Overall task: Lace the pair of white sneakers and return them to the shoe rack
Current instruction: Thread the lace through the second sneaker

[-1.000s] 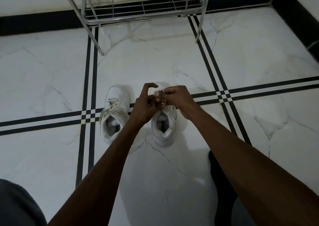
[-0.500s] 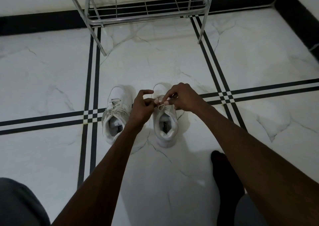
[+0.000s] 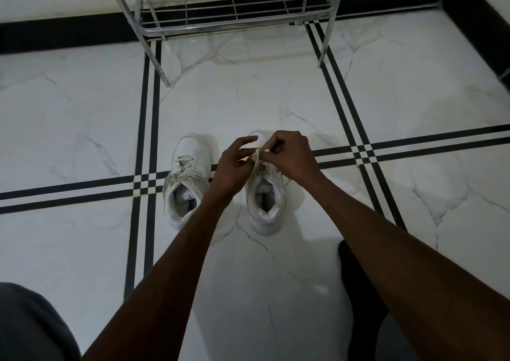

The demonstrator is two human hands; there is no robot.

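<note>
Marble-look white floor tiles [image 3: 276,305] with crossing black double stripes fill most of the view, met along the far edge by a black skirting band [image 3: 69,33] at the foot of the wall. Against that wall stands a chrome wire shoe rack [image 3: 234,7], its lowest shelf showing no shoes on the part in view and its two front legs planted on the tiles. Both bare forearms reach forward from the bottom of the picture, and a dark-socked foot [image 3: 356,286] rests on the floor under the right arm. Two white sneakers sit side by side on the floor, well short of the rack, toes pointing toward it. The left sneaker [image 3: 185,178] lies untouched, laces threaded across its tongue, just beside the left wrist. The right sneaker [image 3: 265,203] sits directly under both hands, its opening facing the camera. The right hand [image 3: 292,156] is curled closed, pinching a pale lace [image 3: 256,160] between thumb and fingertips above the shoe's tongue. The left hand [image 3: 234,162] is partly curled, index finger extended, its fingertips meeting the same lace; whether it truly grips is unclear.
</note>
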